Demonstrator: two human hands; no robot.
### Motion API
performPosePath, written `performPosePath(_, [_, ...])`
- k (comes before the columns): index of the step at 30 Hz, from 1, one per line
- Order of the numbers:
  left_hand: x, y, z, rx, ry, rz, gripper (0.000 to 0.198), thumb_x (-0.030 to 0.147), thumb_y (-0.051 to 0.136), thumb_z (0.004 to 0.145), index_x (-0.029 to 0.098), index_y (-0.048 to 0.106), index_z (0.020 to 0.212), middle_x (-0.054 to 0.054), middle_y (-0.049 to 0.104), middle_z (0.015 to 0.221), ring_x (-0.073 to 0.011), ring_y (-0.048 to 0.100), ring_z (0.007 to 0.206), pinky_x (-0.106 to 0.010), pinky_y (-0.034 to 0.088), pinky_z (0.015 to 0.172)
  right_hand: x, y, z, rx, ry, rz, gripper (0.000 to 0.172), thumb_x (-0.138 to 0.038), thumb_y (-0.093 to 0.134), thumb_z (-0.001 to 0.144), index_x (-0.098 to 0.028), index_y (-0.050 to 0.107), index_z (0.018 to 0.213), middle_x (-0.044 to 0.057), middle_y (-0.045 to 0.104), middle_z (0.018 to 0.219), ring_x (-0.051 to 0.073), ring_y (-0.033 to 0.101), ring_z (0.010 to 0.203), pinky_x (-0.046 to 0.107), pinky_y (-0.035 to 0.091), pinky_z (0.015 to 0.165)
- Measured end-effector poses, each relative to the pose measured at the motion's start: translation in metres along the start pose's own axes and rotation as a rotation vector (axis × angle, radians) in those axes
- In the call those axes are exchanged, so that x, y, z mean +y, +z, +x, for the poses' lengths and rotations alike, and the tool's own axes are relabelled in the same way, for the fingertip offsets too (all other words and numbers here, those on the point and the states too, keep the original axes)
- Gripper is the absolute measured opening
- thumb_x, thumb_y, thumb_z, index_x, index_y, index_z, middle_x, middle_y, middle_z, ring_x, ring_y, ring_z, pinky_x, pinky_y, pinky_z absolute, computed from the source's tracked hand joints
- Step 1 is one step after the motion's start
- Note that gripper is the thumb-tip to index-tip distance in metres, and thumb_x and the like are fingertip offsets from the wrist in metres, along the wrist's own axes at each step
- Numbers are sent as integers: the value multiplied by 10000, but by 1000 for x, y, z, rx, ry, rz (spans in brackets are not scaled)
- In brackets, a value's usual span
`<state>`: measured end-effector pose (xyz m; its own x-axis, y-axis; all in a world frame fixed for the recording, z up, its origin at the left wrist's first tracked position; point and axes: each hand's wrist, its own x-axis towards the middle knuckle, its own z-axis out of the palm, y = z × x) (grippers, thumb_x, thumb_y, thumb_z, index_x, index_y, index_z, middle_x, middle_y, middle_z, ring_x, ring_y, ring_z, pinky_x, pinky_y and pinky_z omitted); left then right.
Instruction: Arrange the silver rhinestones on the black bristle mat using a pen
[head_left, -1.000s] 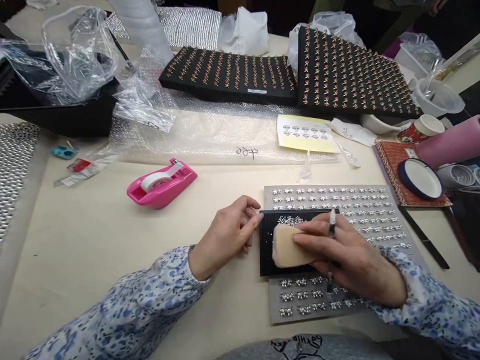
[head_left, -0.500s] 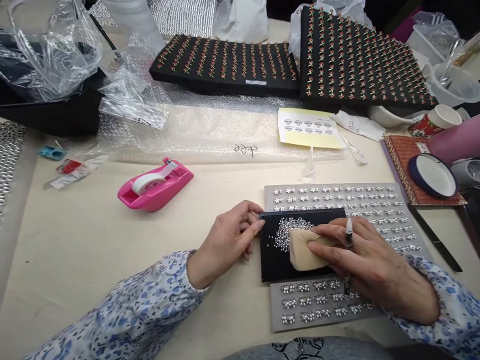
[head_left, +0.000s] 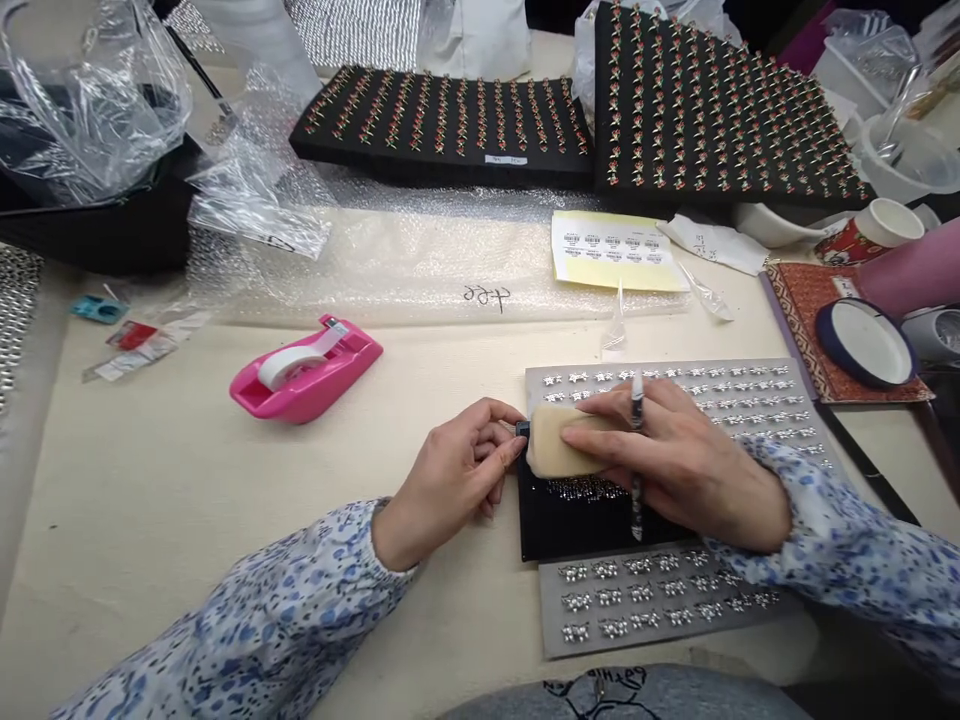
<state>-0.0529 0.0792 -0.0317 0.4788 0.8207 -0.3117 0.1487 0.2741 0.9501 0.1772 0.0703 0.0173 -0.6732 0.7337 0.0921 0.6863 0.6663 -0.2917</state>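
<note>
Black tray: it lies across the grey board (head_left: 551, 620), which rests on the desk (head_left: 187, 480); I see the black tray (head_left: 555, 530) slightly overhanging the board's left edge.
Left hand: I have the left hand (head_left: 450, 475) with thumb and forefinger pinched on the tray's far left corner, the other fingers loosely curled; I judge this grip steadies the tray.
Right hand: the right hand (head_left: 690, 465) grasps the pale pad (head_left: 555, 445) between thumb and fingertips, palm down, coming in from the right.
Pale pad: above the tray's far left part; I cannot tell how hard it presses, if at all.
Pen: the slim pen (head_left: 637, 515) is tucked among the right fingers, probably so thumb and fingertips can handle the pad without setting it down.
Silver beads: the tiny silver beads (head_left: 585, 489) lie on the tray just on the pad's near side.
Tape dispenser: the pink tape dispenser (head_left: 322, 395) stands to the left, well apart from both hands.
</note>
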Motion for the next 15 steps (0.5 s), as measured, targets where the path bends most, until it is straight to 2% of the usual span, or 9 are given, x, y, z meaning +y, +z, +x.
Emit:
performPosePath(4, [0,0,-1,6,-3,14,158,274,510,880,196,455,1006,34,468,673,-66,454,422,-139,441,317,4,4,-1,-26,24,-39,323,-163,475,840,-248,548,1143,89,547,1115,221,487,976,413,414,803])
performPosePath(11, [0,1,1,11,-7,18,158,280,503,886,196,453,1011,35,463,681,-64,447,422,-144,439,314,24,-8,-39,8,92,-56,376,-155,511,816,-274,533,1172,88,546,1120,243,497,1002,451,434,814])
performPosePath(15, [0,1,1,13,-16,18,157,276,500,886,190,454,1009,33,457,682,-62,441,424,-138,432,312,26,-13,-48,52,106,26,411,-139,515,815,-262,507,1207,88,519,1145,229,483,1042,435,442,845])
